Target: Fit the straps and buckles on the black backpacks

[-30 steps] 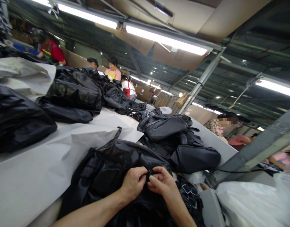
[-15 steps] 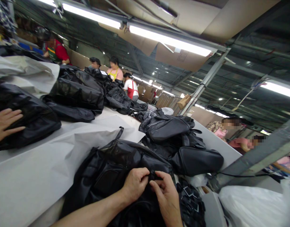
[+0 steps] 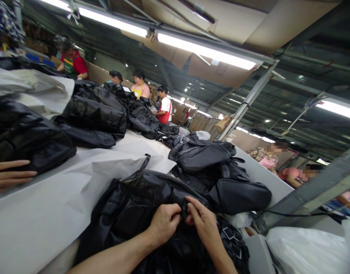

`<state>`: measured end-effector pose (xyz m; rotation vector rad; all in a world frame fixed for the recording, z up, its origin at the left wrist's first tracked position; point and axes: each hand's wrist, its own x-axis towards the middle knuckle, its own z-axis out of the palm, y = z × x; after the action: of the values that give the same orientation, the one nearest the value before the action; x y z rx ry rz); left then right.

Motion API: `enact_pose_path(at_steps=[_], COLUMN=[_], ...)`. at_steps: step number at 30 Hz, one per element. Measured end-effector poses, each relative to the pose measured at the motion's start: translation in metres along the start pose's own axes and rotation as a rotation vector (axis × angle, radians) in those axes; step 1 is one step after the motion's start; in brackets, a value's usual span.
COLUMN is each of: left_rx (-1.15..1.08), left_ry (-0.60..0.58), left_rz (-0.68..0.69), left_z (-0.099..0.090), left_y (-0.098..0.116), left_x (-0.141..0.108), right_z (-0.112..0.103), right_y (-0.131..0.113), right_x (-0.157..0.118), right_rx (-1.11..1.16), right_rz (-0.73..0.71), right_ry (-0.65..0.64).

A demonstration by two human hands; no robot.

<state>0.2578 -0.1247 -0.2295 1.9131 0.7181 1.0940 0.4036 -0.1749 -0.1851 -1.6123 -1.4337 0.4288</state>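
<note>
A black leather-look bag (image 3: 146, 190) lies in front of me on the table, with a loop at its top. My left hand (image 3: 166, 223) is closed, pinching a small black part of the bag near its right side. Close beside it, my right hand (image 3: 200, 215) pinches the same area, thumb and fingers together. The exact part between my fingertips is too dark to make out. Below and right of my right hand is a heap of black straps with metal buckles (image 3: 228, 233).
More black bags lie behind at right (image 3: 237, 196) and left (image 3: 95, 110). Crumpled white sheeting (image 3: 58, 205) covers the table's left. Another person's hand (image 3: 13, 176) touches a bag at far left. A metal post (image 3: 309, 186) and white plastic bag (image 3: 306, 247) stand right.
My right hand has shifted slightly up and turned, its fingers now more extended along the bag. My left hand stays nearly put. The other person's hand at left has moved lower on its bag.
</note>
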Motion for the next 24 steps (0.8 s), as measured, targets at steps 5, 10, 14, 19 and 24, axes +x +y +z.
enact_pose_path(at_steps=[5, 10, 14, 19, 24], left_rx=[-0.011, -0.019, -0.023, -0.041, -0.148], left_ry=[-0.008, 0.001, 0.002, -0.012, -0.024], left_rz=[-0.030, -0.041, -0.065, -0.087, -0.059], left_z=[-0.001, -0.002, -0.002, -0.006, -0.010], left_y=[0.003, 0.002, 0.005, 0.007, 0.009], left_x=[0.000, 0.000, 0.003, 0.004, 0.000], right_z=[-0.015, -0.019, -0.023, -0.031, -0.037], right_y=[-0.013, -0.022, -0.026, -0.043, -0.026], right_x=[0.012, 0.015, 0.030, 0.047, 0.019], right_rx=[-0.123, -0.590, -0.783, -0.793, -0.783], right_rz=[-0.180, -0.428, -0.447, -0.436, -0.452], right_ry=[-0.110, -0.148, -0.106, -0.069, 0.052])
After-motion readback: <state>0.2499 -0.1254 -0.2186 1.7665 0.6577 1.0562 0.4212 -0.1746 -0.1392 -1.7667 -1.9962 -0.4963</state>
